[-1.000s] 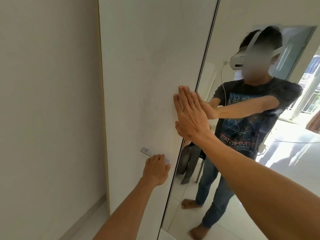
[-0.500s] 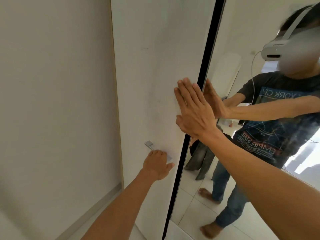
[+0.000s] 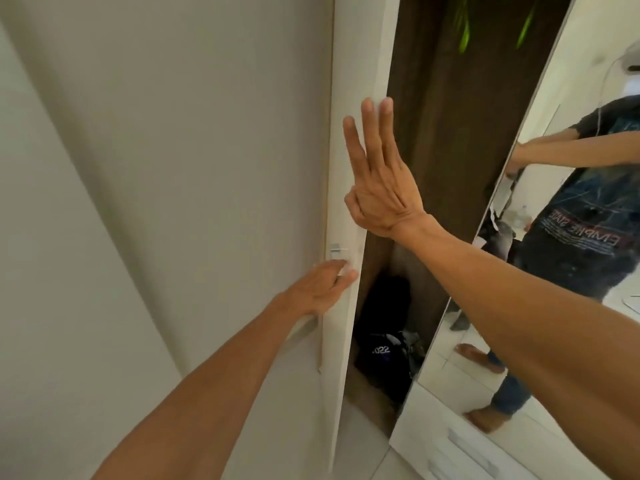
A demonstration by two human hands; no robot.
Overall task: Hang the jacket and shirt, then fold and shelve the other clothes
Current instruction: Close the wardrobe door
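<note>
A white wardrobe door (image 3: 349, 140) stands swung open towards me, seen almost edge-on. My left hand (image 3: 320, 287) is curled around the metal door handle (image 3: 336, 251) low on the door. My right hand (image 3: 379, 171) is flat with fingers spread, its palm against the door's free edge. Behind the door the dark brown wardrobe interior (image 3: 446, 140) shows. Dark clothes (image 3: 384, 344), one with white printed digits, lie heaped on its floor. No jacket or shirt can be told apart.
A mirrored door (image 3: 540, 271) on the right reflects a person in a dark printed T-shirt and jeans. White drawers (image 3: 460, 445) with bar handles sit below the mirror. A plain wall (image 3: 156, 168) fills the left. Green hangers (image 3: 464, 26) show at the top.
The white door has swung open from shut, exposing the dark interior and the clothes on its floor. My left hand stayed on the handle and my right hand followed the door's edge.
</note>
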